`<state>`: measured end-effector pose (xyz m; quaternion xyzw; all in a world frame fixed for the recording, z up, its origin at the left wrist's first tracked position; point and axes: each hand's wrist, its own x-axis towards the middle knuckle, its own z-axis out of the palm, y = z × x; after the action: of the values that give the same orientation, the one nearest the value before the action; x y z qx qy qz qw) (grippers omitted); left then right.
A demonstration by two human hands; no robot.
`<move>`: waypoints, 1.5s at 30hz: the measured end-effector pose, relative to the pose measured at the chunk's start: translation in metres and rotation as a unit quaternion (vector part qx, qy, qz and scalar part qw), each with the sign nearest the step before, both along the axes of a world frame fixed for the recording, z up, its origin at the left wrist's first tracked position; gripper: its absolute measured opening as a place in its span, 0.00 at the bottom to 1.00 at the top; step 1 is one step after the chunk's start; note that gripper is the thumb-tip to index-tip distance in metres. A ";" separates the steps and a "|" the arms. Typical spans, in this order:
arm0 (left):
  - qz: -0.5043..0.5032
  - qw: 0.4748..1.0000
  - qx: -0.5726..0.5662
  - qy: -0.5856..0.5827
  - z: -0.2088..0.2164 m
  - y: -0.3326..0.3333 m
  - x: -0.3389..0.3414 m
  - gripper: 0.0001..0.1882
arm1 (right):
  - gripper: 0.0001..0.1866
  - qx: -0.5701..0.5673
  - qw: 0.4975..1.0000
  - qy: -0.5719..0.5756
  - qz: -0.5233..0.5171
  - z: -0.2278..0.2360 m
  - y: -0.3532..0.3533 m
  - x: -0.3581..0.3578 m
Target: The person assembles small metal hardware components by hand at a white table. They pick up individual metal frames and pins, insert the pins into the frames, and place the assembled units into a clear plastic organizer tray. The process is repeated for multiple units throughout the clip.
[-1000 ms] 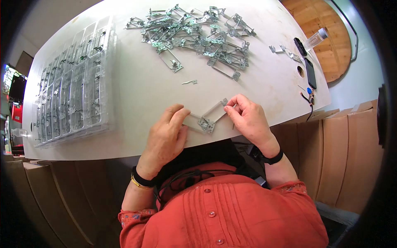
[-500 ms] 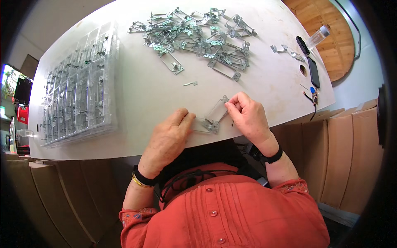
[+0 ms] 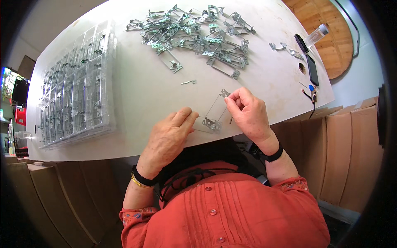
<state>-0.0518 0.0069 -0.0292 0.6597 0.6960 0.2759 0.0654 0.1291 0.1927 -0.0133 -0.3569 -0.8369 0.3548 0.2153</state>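
Observation:
Close to the table's near edge, my left hand (image 3: 168, 133) is closed in a pinch on the end of a thin metal frame (image 3: 202, 131). My right hand (image 3: 250, 115) pinches the long side of another metal bracket frame (image 3: 223, 93), which has plates at its ends joined by thin rods. The two frames meet at an angle between my hands, around a plate (image 3: 211, 124). Whether they are linked or only overlap there, I cannot tell. A small metal lever piece (image 3: 189, 82) lies alone beyond my hands.
A tangled pile of metal bracket frames (image 3: 194, 39) covers the far middle. Stacked clear plastic trays (image 3: 108, 82) with metal parts stand left. At the right lie a phone (image 3: 313, 71), a black device (image 3: 301, 43), a clear bottle (image 3: 316, 35) and loose brackets (image 3: 283, 46).
Both hands still pinch the frames near the table's edge. The right hand and its frame have shifted slightly away from me; the view has moved a little.

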 end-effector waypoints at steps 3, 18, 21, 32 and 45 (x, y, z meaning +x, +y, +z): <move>-0.005 1.000 0.000 -0.003 0.002 0.000 -0.001 0.23 | 0.08 0.004 1.000 0.006 0.013 0.005 -0.001 -0.002; 0.011 1.000 0.006 0.023 0.011 -0.004 -0.001 0.23 | 0.08 0.095 0.991 0.052 0.073 0.003 -0.007 -0.004; 0.003 1.000 0.010 0.018 0.015 -0.003 0.001 0.22 | 0.08 0.088 0.993 0.068 0.044 -0.001 -0.009 -0.005; 0.130 0.990 0.040 0.027 -0.001 -0.017 -0.009 0.24 | 0.11 -0.047 0.977 0.125 -0.169 -0.012 0.061 -0.006; 0.193 0.981 -0.015 0.027 -0.008 -0.026 -0.010 0.21 | 0.16 -0.098 0.972 0.138 -0.165 -0.029 0.083 -0.024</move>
<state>-0.0621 -0.0193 -0.0370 0.5189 0.8159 0.2550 0.0013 0.1050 0.2753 -0.0425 -0.4574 -0.6896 0.4405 0.3480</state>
